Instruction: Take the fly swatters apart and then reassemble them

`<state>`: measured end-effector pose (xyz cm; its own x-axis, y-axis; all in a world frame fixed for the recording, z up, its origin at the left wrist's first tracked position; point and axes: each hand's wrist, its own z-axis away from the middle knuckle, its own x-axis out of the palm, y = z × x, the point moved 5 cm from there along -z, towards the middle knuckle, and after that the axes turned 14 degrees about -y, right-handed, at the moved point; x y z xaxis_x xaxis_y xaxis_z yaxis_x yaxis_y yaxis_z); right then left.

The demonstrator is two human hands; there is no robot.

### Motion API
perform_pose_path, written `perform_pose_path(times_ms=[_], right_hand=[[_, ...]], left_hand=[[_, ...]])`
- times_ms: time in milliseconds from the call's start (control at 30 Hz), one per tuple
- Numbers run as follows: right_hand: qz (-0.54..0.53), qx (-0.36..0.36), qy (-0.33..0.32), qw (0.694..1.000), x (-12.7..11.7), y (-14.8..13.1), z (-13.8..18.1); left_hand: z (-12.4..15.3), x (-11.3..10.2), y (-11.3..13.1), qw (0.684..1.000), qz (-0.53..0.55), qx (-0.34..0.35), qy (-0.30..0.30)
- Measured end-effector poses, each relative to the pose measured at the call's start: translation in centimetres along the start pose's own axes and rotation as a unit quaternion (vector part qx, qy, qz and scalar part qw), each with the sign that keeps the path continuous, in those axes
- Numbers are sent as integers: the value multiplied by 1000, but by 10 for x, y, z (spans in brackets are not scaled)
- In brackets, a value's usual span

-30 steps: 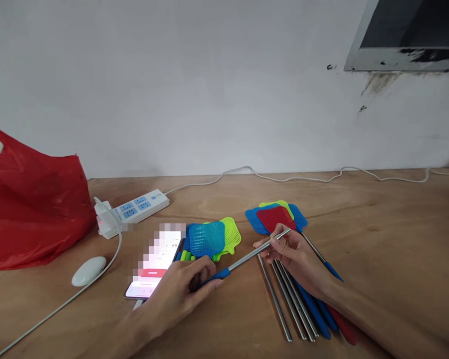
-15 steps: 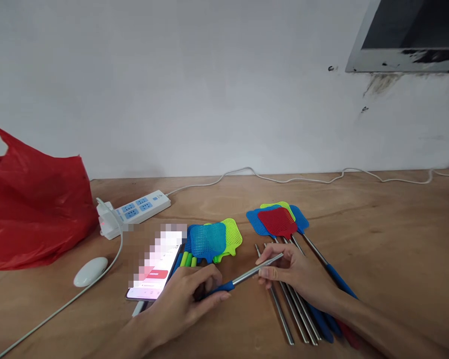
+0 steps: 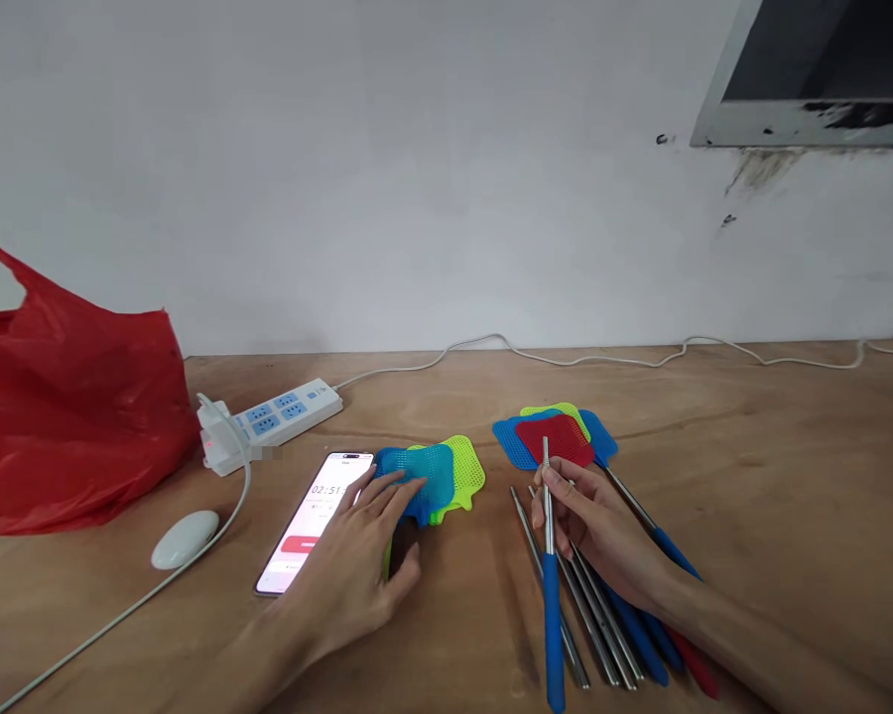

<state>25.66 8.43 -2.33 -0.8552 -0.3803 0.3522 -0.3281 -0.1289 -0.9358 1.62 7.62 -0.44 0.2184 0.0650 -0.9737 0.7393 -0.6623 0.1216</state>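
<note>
The right hand [image 3: 593, 516] holds the rod [image 3: 552, 595] between thumb and fingers, near the tubes [image 3: 606, 635]. The left hand [image 3: 361, 550], fingers spread, is at the blue mesh [image 3: 436, 470]; whether it touches, I cannot tell.

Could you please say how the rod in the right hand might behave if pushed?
The rod is probably stiff, as it looks straight. Its rounded shape suggests it might roll, and its shiny metal part may feel slippery.
</note>
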Motion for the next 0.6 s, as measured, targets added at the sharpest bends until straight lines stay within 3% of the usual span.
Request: perform_pose_path(times_ms=[167,433,600], right_hand=[[12,6,-5,1000,-1,1,0],[37,42,-2,998,2,-1,1],[35,60,-3,998,3,1,2]], left_hand=[[0,-4,4,1000,26,1,-14],[1,13,-13,998,-12,-19,-55],[-3,10,-17,998,-4,-18,-63]])
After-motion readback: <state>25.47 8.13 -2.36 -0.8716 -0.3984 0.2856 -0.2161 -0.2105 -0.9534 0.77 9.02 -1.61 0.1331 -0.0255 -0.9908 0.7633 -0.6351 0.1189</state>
